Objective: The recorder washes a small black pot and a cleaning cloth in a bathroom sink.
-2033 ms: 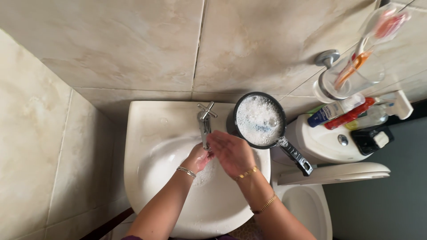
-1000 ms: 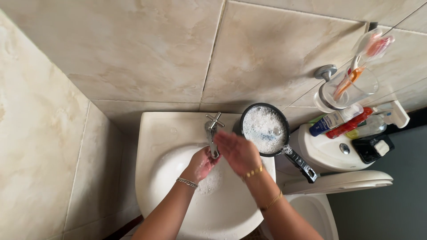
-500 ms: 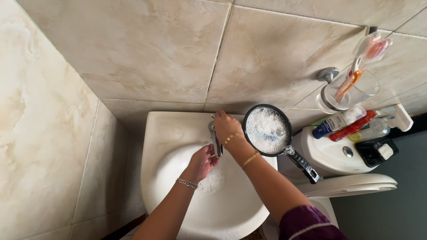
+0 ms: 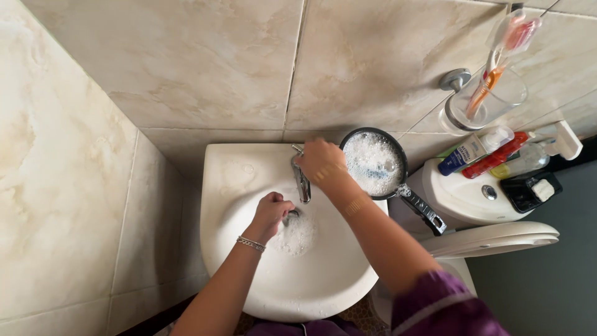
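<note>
The right hand [image 4: 321, 160] is gripping the tap handle [image 4: 298, 151]; below it, the left hand [image 4: 272, 210] is curling loosely over suds in the basin [image 4: 323, 280]. The foamy pan [image 4: 373, 163] beside is waiting unrinsed.

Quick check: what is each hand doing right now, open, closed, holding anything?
Left hand: curled closed, down in the white ceramic basin by the foam; contents cannot be told.
Right hand: closed over the chrome cross-handle tap.
</note>
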